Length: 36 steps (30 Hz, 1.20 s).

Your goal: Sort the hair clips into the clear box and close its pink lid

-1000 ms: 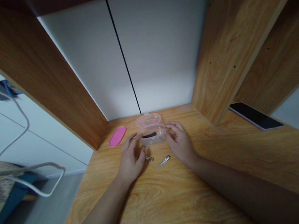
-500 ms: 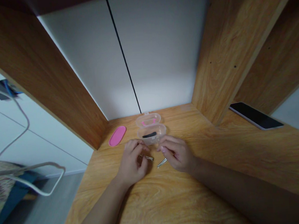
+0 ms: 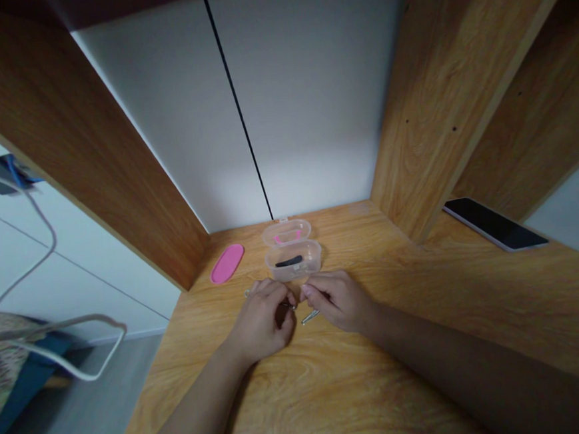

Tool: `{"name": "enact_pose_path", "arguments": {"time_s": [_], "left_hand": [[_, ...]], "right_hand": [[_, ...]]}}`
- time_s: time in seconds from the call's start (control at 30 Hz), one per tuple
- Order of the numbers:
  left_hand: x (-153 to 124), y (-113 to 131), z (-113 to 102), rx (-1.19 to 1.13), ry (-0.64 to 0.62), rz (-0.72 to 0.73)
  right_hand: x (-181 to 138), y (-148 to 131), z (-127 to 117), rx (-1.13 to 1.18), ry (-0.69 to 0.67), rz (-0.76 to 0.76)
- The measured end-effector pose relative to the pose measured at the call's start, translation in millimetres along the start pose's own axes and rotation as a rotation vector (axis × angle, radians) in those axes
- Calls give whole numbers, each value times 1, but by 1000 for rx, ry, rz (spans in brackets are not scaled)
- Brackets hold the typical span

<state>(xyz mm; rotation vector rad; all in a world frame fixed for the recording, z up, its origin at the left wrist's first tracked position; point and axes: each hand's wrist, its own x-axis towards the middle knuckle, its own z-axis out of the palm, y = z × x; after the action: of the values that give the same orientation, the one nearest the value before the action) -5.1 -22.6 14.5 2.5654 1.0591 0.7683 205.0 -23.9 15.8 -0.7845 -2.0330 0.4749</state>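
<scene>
My left hand point(image 3: 263, 320) is curled over a small silver metal tool point(image 3: 289, 306), whose tip pokes out between thumb and fingers. A pale bit of metal point(image 3: 247, 293) shows behind its knuckles; whether it belongs to the same tool is hidden. My right hand point(image 3: 339, 300) pinches a slim silver metal tool point(image 3: 310, 317), its end pointing down and left just above or on the desk. The fingertips of both hands are close together, a small gap apart. Right behind them stands an open clear plastic case point(image 3: 312, 261) with a black slender item point(image 3: 289, 262) inside.
The hinged lid point(image 3: 269, 235) of the case leans back, with pink parts on it. A pink oval tray point(image 3: 227, 263) lies left on the wooden desk point(image 3: 303, 390). A phone point(image 3: 495, 223) rests at right. Wooden side panels and a white back wall enclose the desk.
My left hand has turned slightly and shifted right, covering more of its tool. My right hand has moved a little left, so the hands are closer together.
</scene>
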Motion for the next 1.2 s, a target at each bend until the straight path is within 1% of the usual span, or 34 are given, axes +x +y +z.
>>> {"name": "enact_pose_path", "arguments": {"time_s": [0.2,0.27,0.37,0.47,0.57,0.63,0.7,0.77,0.87,1.0,1.1,1.2], "left_hand": [[0,1,1,10,44,22],[0,2,0,15,78,33],[0,2,-2,4,152,50],[-1,1,-2,-19,260,53],[-2,0,-2,-35,372,63],[-1,2,-2,-39,424,76],[-1,4,-4,-36,455,87],[0,5,-4,-36,473,89],[0,4,-3,-42,499,79],[1,-1,0,-24,515,115],[1,-3,1,-16,545,122],[0,-5,2,-20,578,99]], "right_hand": [[-1,4,3,-16,-7,-10],[-1,5,4,-27,-9,-20],[-2,4,3,-85,-24,15],[-3,3,1,-219,-113,27],[-2,1,2,-358,-253,-31],[-2,-1,3,-432,-329,-48],[-1,-4,5,-485,-377,-36],[-1,-5,6,-510,-390,-17],[-1,-5,5,-526,-369,16],[-1,-3,5,-525,-367,19],[0,-3,4,-465,-368,-26],[1,-3,4,-375,-367,-128]]}}
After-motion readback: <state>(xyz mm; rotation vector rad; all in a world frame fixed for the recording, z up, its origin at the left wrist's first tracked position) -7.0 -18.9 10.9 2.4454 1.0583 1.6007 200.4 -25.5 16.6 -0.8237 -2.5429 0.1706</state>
